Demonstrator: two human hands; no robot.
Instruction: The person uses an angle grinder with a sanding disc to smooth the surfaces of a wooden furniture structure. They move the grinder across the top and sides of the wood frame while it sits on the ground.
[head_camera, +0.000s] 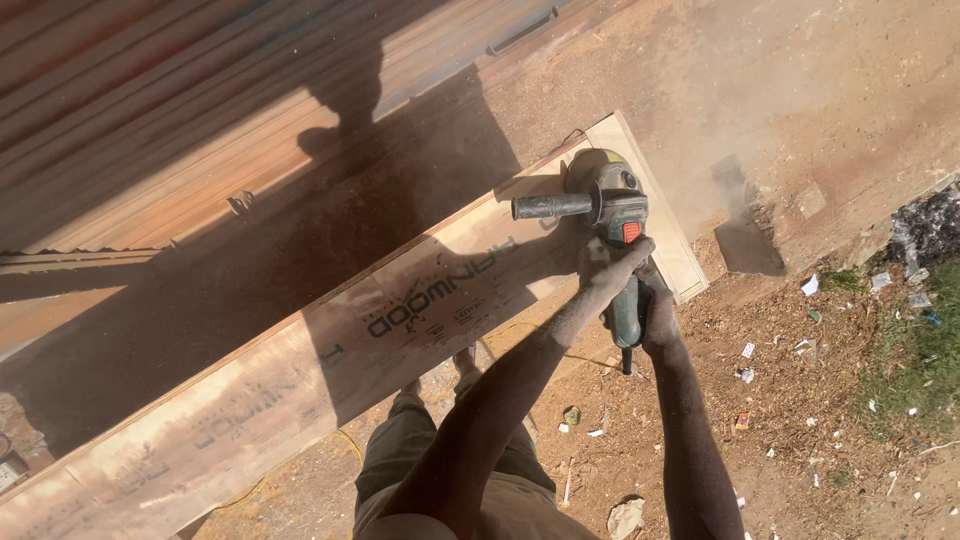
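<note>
I hold a green angle grinder (615, 205) with both hands over the far end of a long plywood sheet (300, 370). My left hand (603, 265) wraps the grinder's body just behind its red switch. My right hand (657, 315) grips the rear of the tool, where the cord comes out. The grinder's black side handle (550, 206) sticks out to the left with no hand on it. The disc end rests on or just above the board near its pale edge strip (660, 210); the disc itself is hidden under the guard. Both arms are coated in dust.
A corrugated metal wall (150, 120) runs along the upper left. The ground (800, 400) is covered with sawdust and scraps of litter. Grass (920, 350) and a dark debris pile (930, 225) lie at the right. A yellow cable (350, 440) passes under the board.
</note>
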